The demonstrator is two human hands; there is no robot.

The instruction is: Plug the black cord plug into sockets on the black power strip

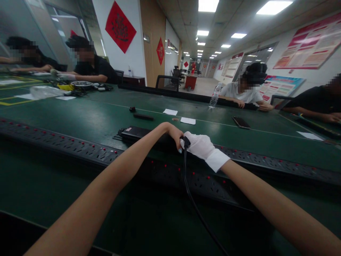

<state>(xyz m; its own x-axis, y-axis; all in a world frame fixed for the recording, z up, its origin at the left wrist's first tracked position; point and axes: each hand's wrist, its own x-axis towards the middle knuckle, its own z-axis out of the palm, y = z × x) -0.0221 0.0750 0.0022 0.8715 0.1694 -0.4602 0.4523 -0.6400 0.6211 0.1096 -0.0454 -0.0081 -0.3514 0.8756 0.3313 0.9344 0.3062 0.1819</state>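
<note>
My bare left hand point(175, 135) is bent down at the wrist, with its fingers closed together against the black plug. My right hand point(198, 145), in a white glove, is closed around the same black plug point(187, 142). From the plug a black cable point(188, 185) hangs down over the near side of the table. The two hands meet just above the long black power strip with red switches point(165, 170). Behind my left forearm lies a black elongated device point(134, 132). Whatever else the fingertips touch is hidden.
Beyond the hands, the green table point(106, 112) bears two white papers point(188, 121), a thin black bar point(143, 116), a phone point(241, 122) and a water bottle point(215, 95). Cables and a plastic bag point(49, 92) lie at left. Several people sit around the table.
</note>
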